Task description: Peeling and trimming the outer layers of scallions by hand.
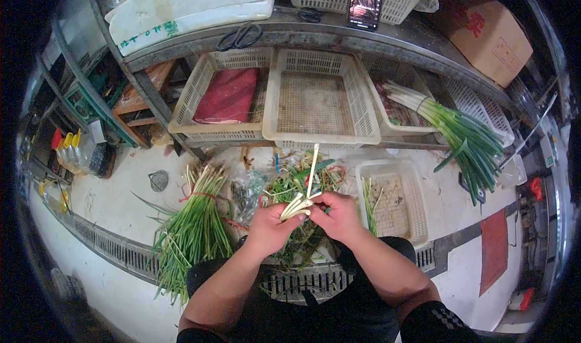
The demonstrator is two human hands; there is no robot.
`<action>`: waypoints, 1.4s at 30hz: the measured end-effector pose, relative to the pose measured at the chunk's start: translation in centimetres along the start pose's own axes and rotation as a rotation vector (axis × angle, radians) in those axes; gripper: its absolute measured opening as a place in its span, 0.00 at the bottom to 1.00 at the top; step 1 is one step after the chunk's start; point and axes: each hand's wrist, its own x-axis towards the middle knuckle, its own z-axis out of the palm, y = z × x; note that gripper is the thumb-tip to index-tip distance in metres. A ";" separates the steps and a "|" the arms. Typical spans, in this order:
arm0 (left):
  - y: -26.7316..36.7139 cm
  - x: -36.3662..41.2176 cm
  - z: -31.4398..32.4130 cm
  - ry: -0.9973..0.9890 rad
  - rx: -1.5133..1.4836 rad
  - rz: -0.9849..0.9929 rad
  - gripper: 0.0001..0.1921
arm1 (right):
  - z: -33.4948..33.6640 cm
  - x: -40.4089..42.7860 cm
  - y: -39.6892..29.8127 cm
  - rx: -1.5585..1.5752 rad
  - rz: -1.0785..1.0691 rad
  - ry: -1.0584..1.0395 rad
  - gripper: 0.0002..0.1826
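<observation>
White-ended scallion stalks (296, 207) are gathered in my left hand (271, 228), their pale ends fanned towards my right hand. One stalk sticks up well past the others. The fingers of my right hand (338, 218) pinch at the stalks beside the left thumb; which stalk they grip is partly hidden. On the floor to the left lies a big bunch of green scallions (197, 222), bound with a red tie and with its roots pointing away from me. Below my hands is a heap of leaf trimmings (302, 247). A few scallions (371, 206) lie in a white plastic crate (420, 206) at the right.
Perforated baskets (372, 136) line the low shelf, one with a red cloth (229, 95). Leeks (467, 143) overhang another. Above are scissors (239, 36), a phone (364, 4), a foam box (190, 16) and a cardboard carton (490, 34). A drain grate (308, 281) crosses the floor.
</observation>
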 end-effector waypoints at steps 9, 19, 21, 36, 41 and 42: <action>0.2 -0.2 -0.1 0.002 0.033 -0.005 0.08 | -0.3 0.0 -0.5 0.005 0.066 -0.028 0.08; 0.6 -0.4 -0.2 0.009 0.183 0.043 0.08 | -0.2 -0.1 -0.4 -0.046 0.146 -0.020 0.12; 0.6 -0.4 -0.1 0.007 0.176 0.053 0.08 | 0.1 -0.1 0.3 -0.016 0.131 0.002 0.12; 0.4 -0.1 -0.2 0.028 -0.118 -0.081 0.07 | -1.0 1.6 1.6 0.212 0.171 0.179 0.01; 0.1 0.1 -0.2 -0.004 -0.144 -0.056 0.07 | -1.2 1.1 0.0 0.243 0.155 -0.130 0.06; 0.1 0.0 -0.2 -0.004 -0.144 -0.056 0.07 | -0.8 0.8 0.0 0.244 0.155 -0.130 0.06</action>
